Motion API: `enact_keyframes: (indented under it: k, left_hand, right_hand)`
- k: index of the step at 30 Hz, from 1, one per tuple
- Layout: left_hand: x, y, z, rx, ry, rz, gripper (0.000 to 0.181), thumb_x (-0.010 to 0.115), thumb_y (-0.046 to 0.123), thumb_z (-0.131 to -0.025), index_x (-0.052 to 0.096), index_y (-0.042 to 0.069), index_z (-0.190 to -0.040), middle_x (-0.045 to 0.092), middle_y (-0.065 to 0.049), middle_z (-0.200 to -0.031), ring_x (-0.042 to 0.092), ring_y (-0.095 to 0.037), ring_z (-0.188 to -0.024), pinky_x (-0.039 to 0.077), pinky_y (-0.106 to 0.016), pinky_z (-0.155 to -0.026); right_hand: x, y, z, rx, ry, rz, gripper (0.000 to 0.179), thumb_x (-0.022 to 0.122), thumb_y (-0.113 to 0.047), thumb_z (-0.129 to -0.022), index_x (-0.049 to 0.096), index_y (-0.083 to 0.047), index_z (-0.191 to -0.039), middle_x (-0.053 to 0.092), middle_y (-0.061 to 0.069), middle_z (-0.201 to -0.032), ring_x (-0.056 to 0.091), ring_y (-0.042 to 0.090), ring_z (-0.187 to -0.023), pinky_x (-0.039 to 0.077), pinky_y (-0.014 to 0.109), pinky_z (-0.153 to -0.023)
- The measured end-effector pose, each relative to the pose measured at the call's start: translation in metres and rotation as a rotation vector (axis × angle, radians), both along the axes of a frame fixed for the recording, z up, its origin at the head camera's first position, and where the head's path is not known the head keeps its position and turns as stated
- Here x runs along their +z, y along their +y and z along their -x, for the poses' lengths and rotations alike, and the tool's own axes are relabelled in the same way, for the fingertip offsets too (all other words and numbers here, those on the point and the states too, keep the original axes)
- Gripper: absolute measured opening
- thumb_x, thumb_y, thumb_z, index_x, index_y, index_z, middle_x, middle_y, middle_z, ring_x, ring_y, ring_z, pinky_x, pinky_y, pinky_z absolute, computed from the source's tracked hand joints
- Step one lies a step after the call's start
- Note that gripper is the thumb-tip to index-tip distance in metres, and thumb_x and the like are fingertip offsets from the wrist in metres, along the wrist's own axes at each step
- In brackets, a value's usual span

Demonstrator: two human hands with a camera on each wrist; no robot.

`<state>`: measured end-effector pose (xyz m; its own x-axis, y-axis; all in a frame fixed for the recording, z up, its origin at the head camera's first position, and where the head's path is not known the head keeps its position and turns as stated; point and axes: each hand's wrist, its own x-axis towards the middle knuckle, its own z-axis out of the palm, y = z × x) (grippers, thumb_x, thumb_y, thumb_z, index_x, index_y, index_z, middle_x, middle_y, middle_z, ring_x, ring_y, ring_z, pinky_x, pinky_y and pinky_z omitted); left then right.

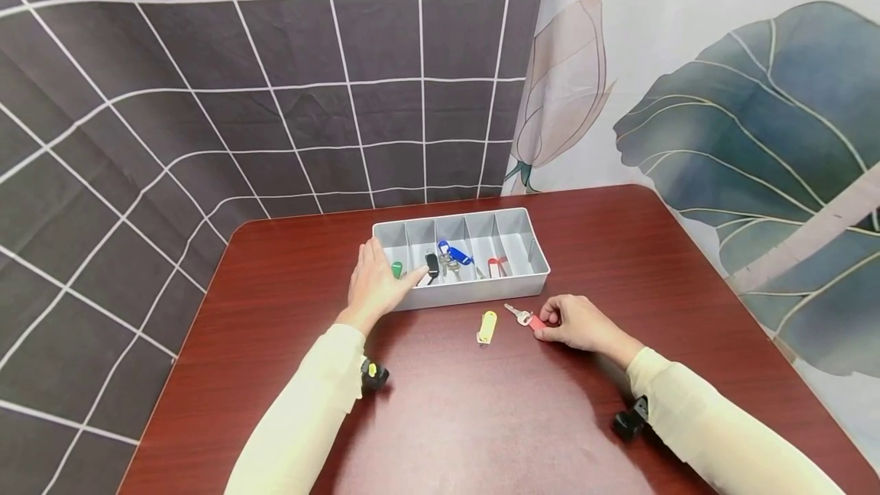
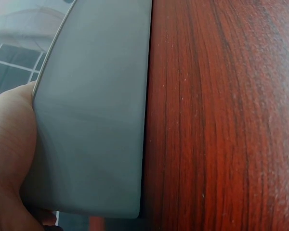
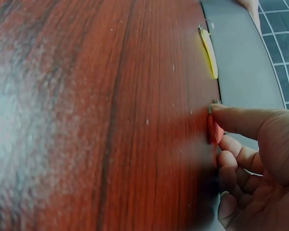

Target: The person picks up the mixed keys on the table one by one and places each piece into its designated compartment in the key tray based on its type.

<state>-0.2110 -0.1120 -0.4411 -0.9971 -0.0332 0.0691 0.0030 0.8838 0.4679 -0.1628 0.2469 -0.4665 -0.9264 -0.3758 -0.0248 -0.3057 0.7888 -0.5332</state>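
My left hand (image 1: 374, 281) grips the left front corner of the grey divided tray (image 1: 474, 293), thumb over the front rim and fingers along the end wall. The left wrist view shows the tray's outer wall (image 2: 94, 115) beside that hand. In front of the tray's right part, my right hand (image 1: 577, 321) pinches a red key tag (image 1: 538, 323) between thumb and fingers. A silver key (image 1: 517, 315) hangs on this tag and points toward the tray. To its left on the table lies a yellow key tag (image 1: 487, 326).
Inside the tray are a green tag (image 1: 396, 270), a black tag (image 1: 431, 264), blue tags (image 1: 459, 255) with keys and another red tag (image 1: 495, 266), split among compartments. Beyond the reddish wooden table (image 1: 481, 418) hang a dark grid curtain (image 1: 296, 59) and a leaf-patterned one (image 1: 777, 136).
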Motion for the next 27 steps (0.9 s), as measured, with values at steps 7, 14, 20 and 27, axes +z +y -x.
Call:
enact_keyframes:
  k: [7, 14, 20, 27]
  left_hand:
    - [0.0000, -0.0003, 0.0000, 0.003, 0.010, -0.006, 0.118, 0.058, 0.074, -0.075, 0.013, -0.005, -0.150, 0.021, -0.023, -0.152, 0.019, -0.034, -0.142, 0.025, -0.048, -0.112]
    - [0.0000, -0.0006, -0.0003, 0.001, 0.017, -0.008, 0.118, 0.059, 0.073, -0.074, 0.014, -0.005, -0.150, 0.024, -0.022, -0.150, 0.024, -0.034, -0.139, 0.029, -0.047, -0.111]
    - [0.0006, -0.0005, -0.0002, 0.003, 0.019, -0.011, 0.117, 0.059, 0.073, -0.075, 0.013, -0.005, -0.150, 0.023, -0.022, -0.151, 0.024, -0.034, -0.139, 0.028, -0.048, -0.111]
    - [0.0007, -0.0011, -0.0006, 0.001, 0.032, -0.013, 0.119, 0.059, 0.074, -0.073, 0.014, -0.005, -0.150, 0.026, -0.022, -0.149, 0.027, -0.034, -0.138, 0.031, -0.048, -0.110]
  right_hand:
    - [-0.0001, 0.0025, -0.0003, -0.021, -0.030, -0.009, 0.020, 0.081, -0.023, -0.073, 0.061, -0.019, -0.070, 0.049, -0.009, -0.063, 0.046, 0.008, -0.060, 0.038, 0.026, -0.058]
    - [-0.0011, 0.0034, -0.0012, -0.019, -0.041, -0.004, 0.023, 0.080, -0.024, -0.074, 0.058, -0.019, -0.068, 0.049, -0.009, -0.062, 0.045, 0.008, -0.058, 0.037, 0.026, -0.056]
    - [-0.0014, 0.0050, -0.0025, -0.010, -0.026, 0.012, 0.023, 0.080, -0.024, -0.075, 0.059, -0.020, -0.068, 0.050, -0.010, -0.061, 0.046, 0.007, -0.057, 0.038, 0.024, -0.056]
    - [-0.0030, 0.0093, -0.0039, 0.046, 0.005, 0.024, 0.021, 0.081, -0.021, -0.074, 0.061, -0.021, -0.070, 0.051, -0.013, -0.062, 0.046, 0.003, -0.057, 0.039, 0.023, -0.056]
